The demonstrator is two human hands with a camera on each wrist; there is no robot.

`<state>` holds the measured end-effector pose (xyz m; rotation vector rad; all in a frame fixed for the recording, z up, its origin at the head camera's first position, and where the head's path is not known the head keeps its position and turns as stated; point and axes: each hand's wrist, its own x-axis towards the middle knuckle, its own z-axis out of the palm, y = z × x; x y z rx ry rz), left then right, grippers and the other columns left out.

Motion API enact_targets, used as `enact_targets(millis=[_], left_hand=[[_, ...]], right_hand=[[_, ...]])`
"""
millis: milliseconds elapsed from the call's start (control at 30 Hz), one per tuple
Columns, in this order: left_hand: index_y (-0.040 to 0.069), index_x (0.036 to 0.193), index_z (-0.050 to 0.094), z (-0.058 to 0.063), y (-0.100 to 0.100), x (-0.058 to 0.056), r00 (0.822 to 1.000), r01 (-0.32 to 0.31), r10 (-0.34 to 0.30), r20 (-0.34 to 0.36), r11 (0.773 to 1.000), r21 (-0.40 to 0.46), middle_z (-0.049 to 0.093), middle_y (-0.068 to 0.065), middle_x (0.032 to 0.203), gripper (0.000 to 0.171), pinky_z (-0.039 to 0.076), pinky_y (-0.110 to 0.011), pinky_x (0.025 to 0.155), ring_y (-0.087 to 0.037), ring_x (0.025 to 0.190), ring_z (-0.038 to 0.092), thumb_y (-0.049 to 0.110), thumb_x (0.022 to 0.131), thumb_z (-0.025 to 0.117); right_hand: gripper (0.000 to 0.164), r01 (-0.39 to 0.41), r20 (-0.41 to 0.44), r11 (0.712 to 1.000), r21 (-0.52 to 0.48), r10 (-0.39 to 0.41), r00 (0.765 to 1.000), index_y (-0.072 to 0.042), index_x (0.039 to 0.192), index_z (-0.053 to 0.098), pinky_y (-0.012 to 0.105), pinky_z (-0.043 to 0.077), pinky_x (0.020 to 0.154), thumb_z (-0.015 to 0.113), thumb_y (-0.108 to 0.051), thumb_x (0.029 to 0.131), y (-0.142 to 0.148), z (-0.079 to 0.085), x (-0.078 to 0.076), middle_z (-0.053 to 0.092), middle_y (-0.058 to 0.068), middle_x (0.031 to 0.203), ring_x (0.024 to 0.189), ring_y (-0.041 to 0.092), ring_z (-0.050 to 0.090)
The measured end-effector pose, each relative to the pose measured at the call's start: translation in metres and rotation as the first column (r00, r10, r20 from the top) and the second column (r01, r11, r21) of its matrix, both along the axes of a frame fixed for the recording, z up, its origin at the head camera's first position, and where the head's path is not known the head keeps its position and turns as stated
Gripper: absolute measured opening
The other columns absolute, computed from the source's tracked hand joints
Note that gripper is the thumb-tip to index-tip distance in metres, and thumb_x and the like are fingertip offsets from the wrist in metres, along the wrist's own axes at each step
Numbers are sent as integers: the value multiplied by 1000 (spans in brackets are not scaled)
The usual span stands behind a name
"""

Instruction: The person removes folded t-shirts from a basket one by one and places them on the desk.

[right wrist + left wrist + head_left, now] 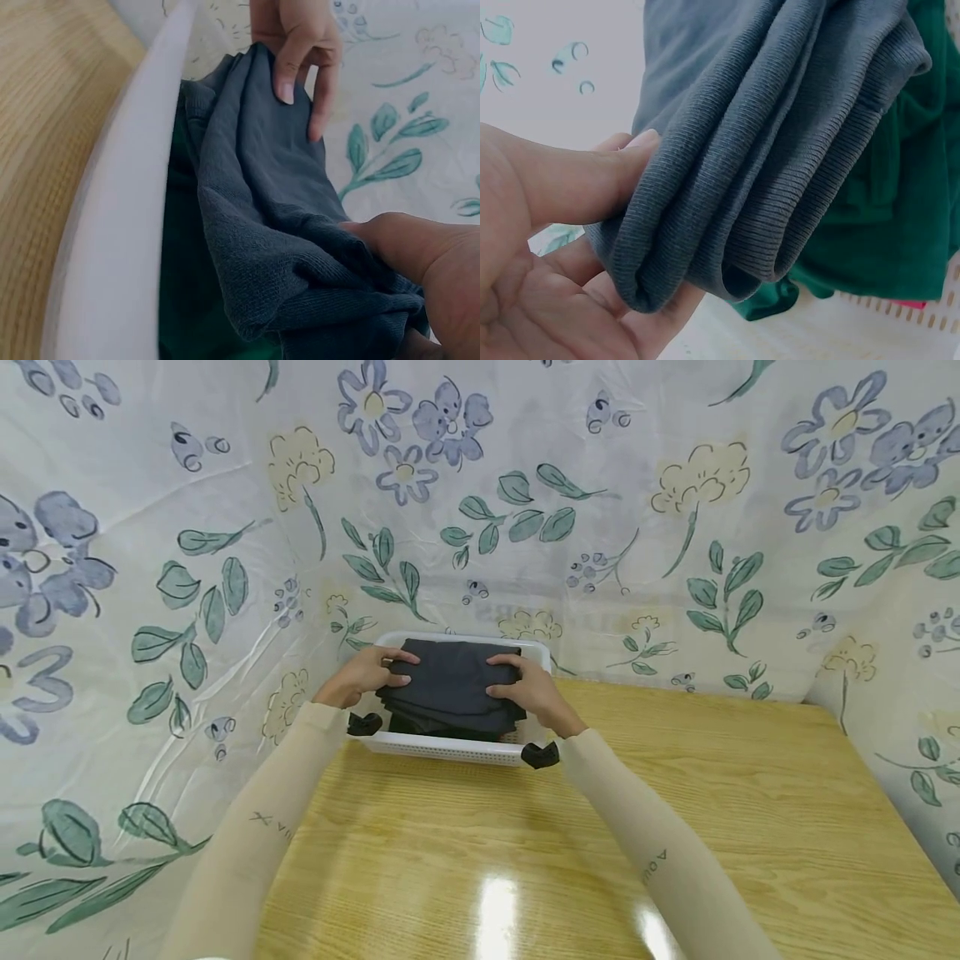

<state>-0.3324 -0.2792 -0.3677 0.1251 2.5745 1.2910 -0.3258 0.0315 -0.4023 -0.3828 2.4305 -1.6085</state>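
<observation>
A folded dark blue-grey garment (453, 681) with ribbed edges lies over a white plastic basket (442, 749). My left hand (365, 672) pinches its left end, thumb on top and fingers beneath, as the left wrist view shows close up. At the opposite end, my right hand (534, 689) grips the garment with the thumb over the folded layers. The right wrist view shows the cloth (277, 172) held between both hands. Below it, a green garment (922, 187) is inside the basket, mostly covered in the head view.
The basket stands on a wood-grain table (675, 793) against a floral cloth backdrop (525, 485). Small black pieces (540, 754) show at the basket's near corners. A bit of red (909, 304) is visible by its perforated wall. Table surface extends right and toward me.
</observation>
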Motion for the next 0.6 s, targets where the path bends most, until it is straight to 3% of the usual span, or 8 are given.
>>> enact_targets(millis=[300, 600], left_hand=[[13, 145, 60, 10, 11, 7, 1000, 3, -3, -24, 1000, 6, 25, -16, 166, 44, 31, -60, 116, -41, 148, 31, 8, 101, 67], [13, 145, 58, 16, 22, 15, 999, 34, -33, -27, 999, 24, 30, -19, 163, 45, 34, -59, 114, -41, 144, 36, 9, 101, 67]], right_hand=[[49, -33, 11, 998, -47, 34, 999, -24, 141, 63, 45, 51, 102, 77, -14, 95, 18, 14, 3, 45, 12, 154, 134, 30, 53], [51, -49, 5, 999, -7, 49, 999, -26, 143, 61, 46, 51, 102, 77, -17, 95, 34, 23, 7, 46, 13, 154, 133, 32, 52]])
